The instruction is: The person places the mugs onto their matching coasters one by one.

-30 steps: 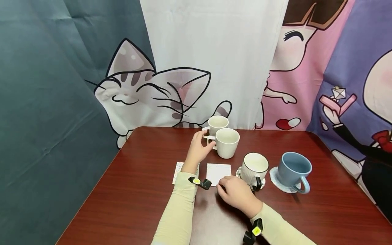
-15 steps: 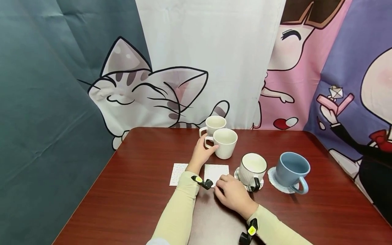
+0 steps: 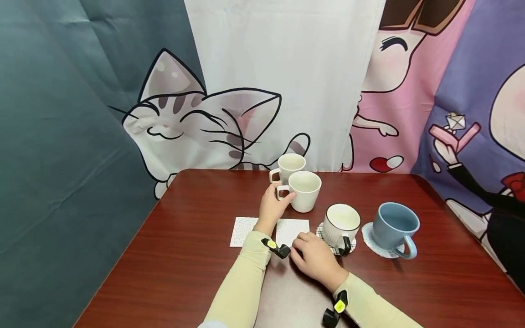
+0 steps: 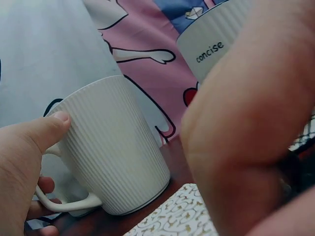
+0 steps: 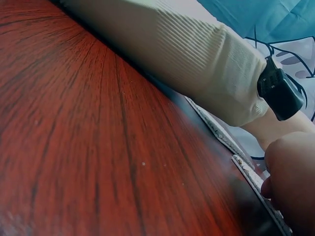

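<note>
At the back of the table, my left hand (image 3: 273, 205) grips the handle of the front white ribbed mug (image 3: 304, 196). The left wrist view shows the thumb (image 4: 56, 125) pressed on the side of this mug, with fingertips curled round behind its handle (image 4: 74, 204). The mug stands upright. My right hand (image 3: 316, 258) rests loosely curled at the near right corner of a white square coaster (image 3: 289, 230); whether it touches the coaster is unclear. A second white mug (image 3: 290, 165) stands just behind the gripped one.
A speckled square coaster (image 3: 243, 230) lies left, partly behind my left wrist. To the right, a black-rimmed white mug (image 3: 341, 223) stands on a checked coaster (image 3: 351, 248), and a blue mug (image 3: 393, 228) on a round pale one (image 3: 369, 237). A printed curtain hangs behind the table.
My left hand has moved slightly right and its fingers have closed on the front mug's handle, with the thumb on its side. The right hand and the mugs stay in place.
</note>
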Available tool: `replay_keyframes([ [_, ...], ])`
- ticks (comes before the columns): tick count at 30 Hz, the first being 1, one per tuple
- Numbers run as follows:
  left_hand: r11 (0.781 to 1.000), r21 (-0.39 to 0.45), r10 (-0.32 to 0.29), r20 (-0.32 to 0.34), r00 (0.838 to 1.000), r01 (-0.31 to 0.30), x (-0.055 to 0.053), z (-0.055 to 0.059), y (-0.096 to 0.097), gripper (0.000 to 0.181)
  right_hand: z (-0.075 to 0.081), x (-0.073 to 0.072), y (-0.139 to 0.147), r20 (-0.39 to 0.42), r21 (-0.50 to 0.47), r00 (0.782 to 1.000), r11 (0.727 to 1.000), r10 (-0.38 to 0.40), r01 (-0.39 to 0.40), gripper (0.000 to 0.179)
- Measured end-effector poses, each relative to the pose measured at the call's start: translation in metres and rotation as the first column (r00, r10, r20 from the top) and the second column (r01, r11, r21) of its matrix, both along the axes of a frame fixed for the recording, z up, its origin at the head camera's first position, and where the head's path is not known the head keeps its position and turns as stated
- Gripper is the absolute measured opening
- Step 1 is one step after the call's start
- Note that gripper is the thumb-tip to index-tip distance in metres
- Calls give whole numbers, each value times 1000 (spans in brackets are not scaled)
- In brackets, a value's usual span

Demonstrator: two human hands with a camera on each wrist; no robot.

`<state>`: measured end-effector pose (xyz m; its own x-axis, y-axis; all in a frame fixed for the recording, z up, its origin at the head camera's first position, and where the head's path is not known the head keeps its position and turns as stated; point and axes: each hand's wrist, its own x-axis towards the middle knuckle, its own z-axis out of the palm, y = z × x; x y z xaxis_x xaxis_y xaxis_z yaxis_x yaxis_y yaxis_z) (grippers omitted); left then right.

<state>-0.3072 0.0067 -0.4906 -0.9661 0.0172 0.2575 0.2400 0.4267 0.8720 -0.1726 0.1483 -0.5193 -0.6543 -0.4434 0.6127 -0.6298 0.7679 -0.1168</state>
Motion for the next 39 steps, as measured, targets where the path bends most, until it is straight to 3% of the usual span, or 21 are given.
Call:
replay_keyframes([
  [11,999,-46,-11,40,999,13,9,-4,1,48,0,0,7,18,6,999,999,-32,32,16],
  [15,998,-9,-55,97,994,56,11,0,-2,44,-1,1,7,26,7,999,999,-38,38,15],
  [19,991,56,-133,190,973,125,13,5,-4,49,-2,1,7,28,9,999,999,-36,36,15],
  [25,963,196,-238,309,921,184,12,15,-3,48,-1,0,6,8,6,1000,1000,-16,16,16],
  [29,930,295,-325,375,868,220,10,20,-2,44,-1,0,6,0,6,1000,1000,-6,6,18],
  [33,910,328,-385,434,814,256,7,23,-4,42,-2,-1,4,4,6,1000,1000,0,0,18],
  [39,880,379,-453,482,750,288,4,27,-11,41,0,0,1,1,-2,1000,1000,13,-13,18],
])
